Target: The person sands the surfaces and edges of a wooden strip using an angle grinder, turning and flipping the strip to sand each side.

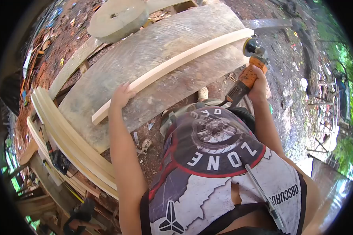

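A long, pale wooden strip (176,62) lies across a worn wooden tabletop (145,47). My left hand (122,95) grips the strip near its left end, fingers over its far edge. An orange and black angle grinder (245,80) is held in my right hand (259,84), closed around its body. The grinder's round disc (248,47) stands close to the strip's right end; whether they touch I cannot tell.
Several long pale boards (72,137) are stacked to the left of the table. A thick round slab (119,19) with a centre hole sits at the back. Tools and cables (59,160) lie at lower left. Dirt ground with debris surrounds the table.
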A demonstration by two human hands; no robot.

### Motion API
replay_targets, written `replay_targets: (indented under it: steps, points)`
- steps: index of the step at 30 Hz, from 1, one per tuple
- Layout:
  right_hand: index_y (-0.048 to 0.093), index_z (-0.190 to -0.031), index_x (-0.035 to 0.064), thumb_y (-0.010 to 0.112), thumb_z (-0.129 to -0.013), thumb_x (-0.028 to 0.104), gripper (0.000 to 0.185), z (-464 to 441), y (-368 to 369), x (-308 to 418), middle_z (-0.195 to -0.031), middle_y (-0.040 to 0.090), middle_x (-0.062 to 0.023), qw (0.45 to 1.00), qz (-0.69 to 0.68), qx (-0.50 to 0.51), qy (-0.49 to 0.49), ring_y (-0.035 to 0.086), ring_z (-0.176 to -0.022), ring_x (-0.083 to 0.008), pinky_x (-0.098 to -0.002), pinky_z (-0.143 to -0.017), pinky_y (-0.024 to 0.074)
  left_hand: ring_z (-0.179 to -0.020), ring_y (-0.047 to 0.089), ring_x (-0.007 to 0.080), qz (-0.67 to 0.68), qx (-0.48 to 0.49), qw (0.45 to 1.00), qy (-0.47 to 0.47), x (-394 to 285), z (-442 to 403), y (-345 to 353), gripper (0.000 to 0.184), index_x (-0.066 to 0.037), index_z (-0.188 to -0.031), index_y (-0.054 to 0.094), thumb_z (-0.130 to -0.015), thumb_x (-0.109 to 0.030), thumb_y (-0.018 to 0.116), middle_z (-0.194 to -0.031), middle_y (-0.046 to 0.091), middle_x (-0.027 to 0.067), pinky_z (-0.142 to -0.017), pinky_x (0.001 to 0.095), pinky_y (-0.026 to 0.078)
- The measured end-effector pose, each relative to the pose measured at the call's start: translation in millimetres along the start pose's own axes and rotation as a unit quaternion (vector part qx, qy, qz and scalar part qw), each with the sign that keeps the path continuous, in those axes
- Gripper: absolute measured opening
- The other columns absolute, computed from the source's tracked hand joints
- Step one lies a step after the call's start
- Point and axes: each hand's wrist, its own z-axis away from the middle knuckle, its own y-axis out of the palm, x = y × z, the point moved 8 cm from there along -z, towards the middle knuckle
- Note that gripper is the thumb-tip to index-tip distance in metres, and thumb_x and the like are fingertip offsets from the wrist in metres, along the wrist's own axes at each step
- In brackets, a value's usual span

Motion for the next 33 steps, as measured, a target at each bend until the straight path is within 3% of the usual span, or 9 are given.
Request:
replay_targets:
  steps: [1,4,11,14,16,19,20,22,33]
  points:
    - [0.057,-0.122,0.0044,0.063,-0.094,0.027,0.036,-8.2,-2.2,1.5,-0.095,0.066,-0.0136,1.000,-0.001,0.008,0.007,0.068,-0.085,-0.0273,-0.0427,-0.078,0.0580,-0.132,0.054,0.0406,-0.050,-0.069,0.996,0.028,5.1,-1.9,-3.1,0.073,-0.011,-0.144,0.059,-0.081,-0.042,0.078,-0.139,0.061,0.0233,-0.114,0.0478,0.041]
    - [0.056,-0.125,0.0049,0.062,-0.095,0.030,0.039,-28.0,-6.0,17.2,-0.095,0.067,-0.0142,0.999,0.043,-0.013,0.006,0.068,-0.085,-0.0274,-0.0418,-0.077,0.0585,-0.131,0.055,0.0414,-0.033,-0.049,0.998,-0.011,7.0,1.2,3.9,0.071,-0.012,-0.148,0.056,-0.085,-0.040,0.073,-0.142,0.057,0.0267,-0.115,0.0460,0.041]
    - [0.056,-0.123,0.0046,0.060,-0.097,0.032,0.038,-77.0,21.0,17.8,-0.094,0.068,-0.0128,0.983,0.120,0.120,0.071,0.068,-0.082,-0.0250,-0.0398,-0.074,0.0581,-0.131,0.055,0.0413,-0.052,-0.029,0.992,-0.108,-12.1,-4.9,-3.8,0.061,-0.012,-0.147,0.057,-0.091,-0.035,0.067,-0.144,0.059,0.0209,-0.113,0.0462,0.042]
    - [0.056,-0.119,0.0011,0.060,-0.096,0.031,0.037,-83.4,45.1,8.0,-0.091,0.067,-0.0135,0.974,0.145,0.149,0.087,0.068,-0.080,-0.0243,-0.0386,-0.072,0.0571,-0.132,0.054,0.0411,-0.034,-0.098,0.986,-0.130,-4.6,-10.2,19.2,0.052,-0.008,-0.139,0.063,-0.093,-0.031,0.065,-0.140,0.063,0.0169,-0.115,0.0488,0.040]
    - [0.056,-0.119,0.0010,0.059,-0.098,0.031,0.037,-84.2,57.4,-2.8,-0.093,0.067,-0.0130,0.970,0.150,0.164,0.097,0.068,-0.081,-0.0240,-0.0388,-0.073,0.0575,-0.139,0.048,0.0396,-0.132,-0.310,0.936,-0.098,-30.4,1.9,16.7,0.042,-0.004,-0.127,0.069,-0.093,-0.027,0.063,-0.148,0.058,0.0148,-0.118,0.0532,0.036]
    - [0.055,-0.120,0.0007,0.059,-0.100,0.033,0.039,-80.5,82.0,-20.4,-0.095,0.067,-0.0124,0.968,0.161,0.164,0.100,0.068,-0.082,-0.0236,-0.0387,-0.074,0.0580,-0.149,0.036,0.0380,-0.091,-0.410,0.906,-0.054,-70.5,36.8,14.9,0.034,0.000,-0.114,0.072,-0.091,-0.022,0.062,-0.157,0.048,0.0133,-0.121,0.0606,0.028]
    - [0.055,-0.121,0.0005,0.059,-0.101,0.034,0.040,-77.5,87.5,-23.2,-0.095,0.067,-0.0124,0.969,0.168,0.152,0.099,0.068,-0.082,-0.0235,-0.0386,-0.074,0.0581,-0.149,0.036,0.0380,-0.087,-0.413,0.905,-0.058,-72.6,53.2,7.6,0.034,0.000,-0.114,0.072,-0.091,-0.022,0.062,-0.157,0.048,0.0133,-0.121,0.0606,0.028]
    - [0.056,-0.122,0.0005,0.060,-0.101,0.035,0.041,-71.2,103.4,-32.5,-0.096,0.067,-0.0122,0.963,0.197,0.155,0.101,0.069,-0.082,-0.0233,-0.0383,-0.073,0.0582,-0.155,0.025,0.0361,-0.104,-0.253,0.943,-0.187,-50.6,68.1,7.7,0.032,0.003,-0.110,0.071,-0.088,-0.018,0.061,-0.166,0.035,0.0132,-0.122,0.0651,0.024]
    - [0.059,-0.126,0.0000,0.067,-0.099,0.029,0.041,-23.8,252.6,-130.7,-0.092,0.068,-0.0108,0.871,0.376,0.287,0.134,0.069,-0.074,-0.0210,-0.0354,-0.065,0.0578,-0.157,0.022,0.0324,-0.036,-0.324,0.895,-0.306,107.6,152.8,-51.6,0.038,0.008,-0.114,0.068,-0.084,-0.014,0.059,-0.169,0.027,0.0115,-0.123,0.0641,0.023]
